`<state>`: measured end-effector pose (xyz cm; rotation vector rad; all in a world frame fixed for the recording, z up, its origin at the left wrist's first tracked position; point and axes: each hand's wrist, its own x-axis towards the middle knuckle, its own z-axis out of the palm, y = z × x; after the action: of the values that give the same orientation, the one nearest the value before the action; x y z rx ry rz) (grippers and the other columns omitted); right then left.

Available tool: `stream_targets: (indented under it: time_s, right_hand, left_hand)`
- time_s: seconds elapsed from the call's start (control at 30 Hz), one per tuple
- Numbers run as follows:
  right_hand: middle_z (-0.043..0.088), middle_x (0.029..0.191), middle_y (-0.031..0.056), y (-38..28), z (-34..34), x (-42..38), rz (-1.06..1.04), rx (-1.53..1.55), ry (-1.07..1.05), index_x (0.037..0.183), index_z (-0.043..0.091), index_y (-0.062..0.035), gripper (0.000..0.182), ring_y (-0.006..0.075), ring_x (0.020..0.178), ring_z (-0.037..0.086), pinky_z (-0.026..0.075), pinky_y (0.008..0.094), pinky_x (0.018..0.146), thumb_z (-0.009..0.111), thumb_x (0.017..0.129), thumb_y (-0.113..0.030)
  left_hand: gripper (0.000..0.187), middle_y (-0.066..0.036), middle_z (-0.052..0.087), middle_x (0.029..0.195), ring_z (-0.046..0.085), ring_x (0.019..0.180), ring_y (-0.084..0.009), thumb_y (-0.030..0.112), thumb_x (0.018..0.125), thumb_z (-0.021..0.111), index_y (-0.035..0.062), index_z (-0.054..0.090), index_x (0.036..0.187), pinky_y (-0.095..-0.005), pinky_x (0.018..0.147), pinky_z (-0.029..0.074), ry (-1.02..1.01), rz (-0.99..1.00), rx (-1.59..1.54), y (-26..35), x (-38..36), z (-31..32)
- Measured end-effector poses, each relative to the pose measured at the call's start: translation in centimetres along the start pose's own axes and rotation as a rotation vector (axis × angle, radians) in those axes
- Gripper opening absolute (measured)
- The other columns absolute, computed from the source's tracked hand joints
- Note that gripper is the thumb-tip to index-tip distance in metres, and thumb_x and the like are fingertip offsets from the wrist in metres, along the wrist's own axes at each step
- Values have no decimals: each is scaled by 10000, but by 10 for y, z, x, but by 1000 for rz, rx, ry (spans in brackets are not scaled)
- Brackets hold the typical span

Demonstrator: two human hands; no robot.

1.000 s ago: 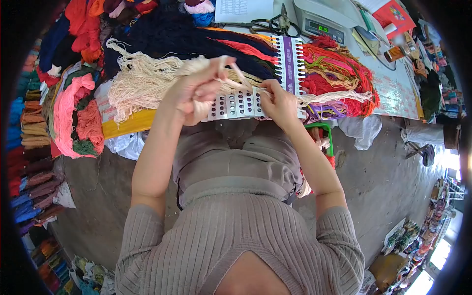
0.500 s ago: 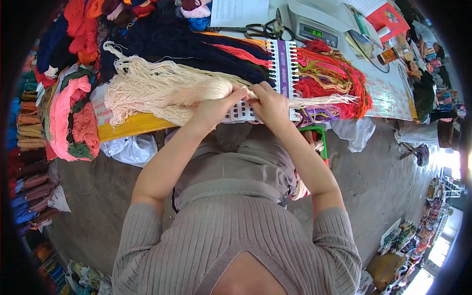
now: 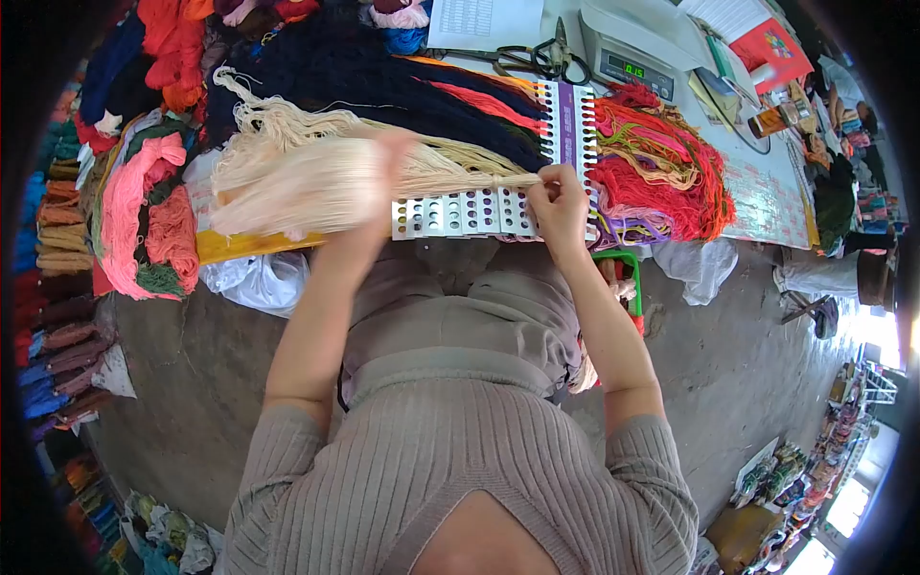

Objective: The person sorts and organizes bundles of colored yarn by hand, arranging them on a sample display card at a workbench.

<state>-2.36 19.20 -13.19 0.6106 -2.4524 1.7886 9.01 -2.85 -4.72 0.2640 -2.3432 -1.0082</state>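
Cream thread (image 3: pixel 297 187) lies in a loose hank across the left of the table, its near part smeared by motion. Against that blurred part is my left hand (image 3: pixel 369 225), itself too smeared to show its fingers. A thinner cream strand stretches rightward from there to my right hand (image 3: pixel 563 206), whose fingertips pinch it beside the white card with punched holes (image 3: pixel 567 125). Navy thread (image 3: pixel 364 96) and pink-red strands (image 3: pixel 489 103) run to the card's left edge. Multicoloured threads (image 3: pixel 661 163) hang from its right edge. More perforated cards (image 3: pixel 460 216) lie under the cream strand.
Scissors (image 3: pixel 554 59) and a digital scale (image 3: pixel 628 67) sit at the back, beside a printed sheet (image 3: pixel 479 21). Pink skeins (image 3: pixel 134 216) hang at the table's left end. A green basket (image 3: pixel 628 268) stands below the front edge.
My left hand has moved left, away from my right, and the cream thread beside it is now blurred. My right hand stays by the card. The scale's reading changes from 0.16 to 0.15.
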Motion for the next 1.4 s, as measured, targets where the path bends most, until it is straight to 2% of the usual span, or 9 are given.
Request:
stream_targets:
  time_s: [0.13, 0.3, 0.4, 0.53, 0.67, 1.03, 1.17, 1.33, 1.4]
  right_hand:
    - [519, 634, 51, -5, 0, 0, 71, 103, 39, 802, 486, -15, 127, 107, 490, 528, 419, 242, 443, 590, 757, 42]
    - [537, 661, 67, -11, 0, -4, 0, -291, -87, 948, 536, -73, 228, 167, 585, 572, 438, 316, 522, 637, 752, -132]
    - [553, 833, 65, -41, 1, -3, -253, -590, -214, 947, 543, -101, 315, 267, 698, 594, 459, 380, 579, 667, 736, -300]
    - [543, 831, 58, -41, 5, -1, -241, -607, -233, 957, 547, -104, 337, 243, 676, 598, 464, 372, 568, 670, 716, -306]
    - [558, 845, 38, -42, 4, -1, -202, -591, -220, 971, 573, -119, 317, 217, 676, 605, 470, 360, 571, 659, 720, -292]
    - [568, 805, 42, -43, 5, 5, -64, -451, -252, 924, 611, -104, 256, 195, 708, 586, 468, 319, 630, 662, 701, -219]
    - [553, 824, 37, -50, 2, 4, -39, -506, -294, 935, 597, -109, 251, 193, 696, 582, 468, 321, 615, 651, 719, -225]
    - [549, 822, 59, -50, 5, 2, -139, -511, -267, 929, 588, -92, 249, 209, 713, 586, 469, 331, 619, 644, 722, -218]
    - [549, 822, 60, -49, 6, 2, -162, -493, -253, 926, 586, -94, 249, 217, 706, 589, 473, 341, 614, 649, 717, -215]
  left_hand:
    - [148, -114, 583, 880, 550, 826, -302, 182, 868, 550, 78, 605, 958, -409, 731, 443, -408, 50, -43, -16, -11, 83]
    - [132, -114, 578, 842, 550, 806, -278, 212, 862, 547, 86, 581, 886, -410, 722, 435, -116, 606, 505, -44, -7, 67]
    - [122, -126, 554, 938, 553, 864, -255, 104, 824, 584, 84, 593, 945, -360, 761, 442, -313, -389, -779, -61, 2, 9]
    - [296, -143, 557, 984, 541, 910, -298, 169, 853, 546, 76, 588, 1130, -394, 797, 433, -178, 463, 466, -51, 0, 31]
    - [209, -140, 568, 961, 542, 895, -298, 191, 836, 529, 67, 570, 998, -414, 793, 437, -596, 248, 147, -21, -4, 72]
    - [291, -160, 628, 956, 608, 873, -304, 313, 824, 475, 97, 631, 940, -416, 789, 476, -298, 390, 202, -51, -13, 102]
    - [204, -158, 648, 768, 635, 754, -301, 234, 729, 583, 57, 679, 759, -425, 705, 500, -592, 61, 544, -1, 51, 41]
    - [164, -174, 632, 774, 626, 706, -320, 218, 710, 615, 66, 657, 755, -421, 614, 506, 66, 508, 877, -138, 104, -50]
    - [179, -173, 643, 755, 641, 713, -336, 241, 693, 653, 72, 683, 747, -427, 620, 517, -149, 19, 1108, -111, 154, -98]
